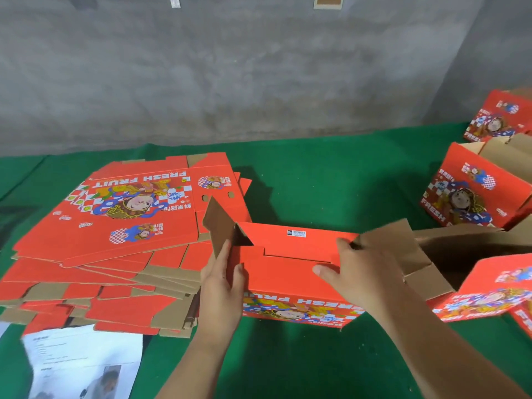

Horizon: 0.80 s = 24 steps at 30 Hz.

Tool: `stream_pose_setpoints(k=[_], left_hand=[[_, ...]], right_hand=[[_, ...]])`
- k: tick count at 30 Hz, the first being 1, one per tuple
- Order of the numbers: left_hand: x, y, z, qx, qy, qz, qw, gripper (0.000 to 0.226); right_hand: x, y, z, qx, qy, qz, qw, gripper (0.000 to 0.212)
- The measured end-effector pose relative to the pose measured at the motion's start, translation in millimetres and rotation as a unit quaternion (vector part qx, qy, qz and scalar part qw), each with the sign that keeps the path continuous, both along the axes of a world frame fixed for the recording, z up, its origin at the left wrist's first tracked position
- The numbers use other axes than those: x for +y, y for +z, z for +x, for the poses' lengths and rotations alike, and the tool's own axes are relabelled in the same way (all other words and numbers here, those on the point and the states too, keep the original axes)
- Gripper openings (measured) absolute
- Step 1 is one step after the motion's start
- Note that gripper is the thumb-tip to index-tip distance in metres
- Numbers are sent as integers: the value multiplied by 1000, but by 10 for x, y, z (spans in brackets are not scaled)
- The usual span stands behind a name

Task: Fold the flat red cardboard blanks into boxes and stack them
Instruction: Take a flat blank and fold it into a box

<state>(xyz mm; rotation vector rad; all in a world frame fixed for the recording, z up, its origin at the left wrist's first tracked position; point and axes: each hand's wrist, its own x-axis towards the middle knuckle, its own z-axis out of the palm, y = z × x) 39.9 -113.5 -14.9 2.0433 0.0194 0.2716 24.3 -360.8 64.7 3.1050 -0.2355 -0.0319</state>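
A partly folded red box (290,272) stands on the green table in front of me, bottom side up, its red flaps folded inward. My left hand (221,286) holds the upright brown flap at its left end, thumb on the red side, fingers behind. My right hand (357,275) lies on the right end, fingers spread on the red panel, against the brown flap (385,246) sticking up there. A stack of flat red blanks (121,226) lies to the left, printed "FRESH FRUIT".
Folded red boxes stand at the right: one open-topped (472,191), one behind it (501,116), another at the near right (486,292). A printed paper sheet (83,367) lies at the near left. The green table cover (331,180) meets a grey concrete wall behind.
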Motion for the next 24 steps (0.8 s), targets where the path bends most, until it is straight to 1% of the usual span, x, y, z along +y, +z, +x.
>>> stream_pose_setpoints(k=[2, 3, 5, 6, 7, 8, 9, 10, 11, 12, 14, 15, 16, 18, 20, 22, 24], left_hand=[[-24, 13, -42, -9, -6, -1, 1000, 56], [-28, 20, -48, -12, -9, -2, 1000, 57], [-33, 38, -37, -15, -16, 3, 1000, 59], [-40, 54, -33, -17, -21, 6, 1000, 59], [-45, 67, -32, -21, -26, 7, 999, 60], [-50, 75, -36, -24, -28, 6, 999, 60], [-50, 76, -42, -23, -28, 5, 999, 61], [-43, 67, -46, -18, -26, 5, 999, 61], [-27, 53, -49, -11, -23, 5, 1000, 62], [-7, 40, -49, -7, -19, 5, 1000, 62], [22, 38, -40, -10, -22, 9, 1000, 62], [25, 48, -31, -15, -26, 13, 999, 63], [22, 56, -24, -20, -29, 19, 999, 63], [12, 72, -21, -27, -34, 29, 999, 64], [11, 90, -32, -26, -42, 36, 998, 59], [12, 97, -45, -30, -49, 39, 998, 52], [13, 109, -62, -30, -48, 21, 998, 54]], right_hand=[[-113, -73, 63, 17, -26, 26, 999, 88], [-138, -111, 92, 21, -27, 22, 999, 91], [-122, -192, 129, 60, -28, -17, 998, 95], [-104, -227, 138, 75, -32, -23, 996, 97], [-96, -249, 153, 71, -38, -15, 997, 97], [-102, -252, 176, 46, -45, 8, 998, 96], [-118, -247, 210, 13, -55, 52, 997, 93], [-144, -232, 249, -12, -66, 122, 990, 86], [-174, -216, 272, -25, -73, 212, 974, 77], [-196, -198, 279, -30, -74, 311, 947, 68], [-222, -181, 250, -49, -77, 497, 863, 51], [-243, -173, 232, -61, -81, 553, 827, 46], [-263, -165, 220, -69, -82, 583, 805, 44], [-302, -148, 203, -71, -79, 610, 785, 41], [-345, -124, 211, -66, -74, 639, 763, 39], [-391, -84, 222, -66, -68, 649, 755, 35], [-434, -45, 245, -76, -69, 647, 755, 32]])
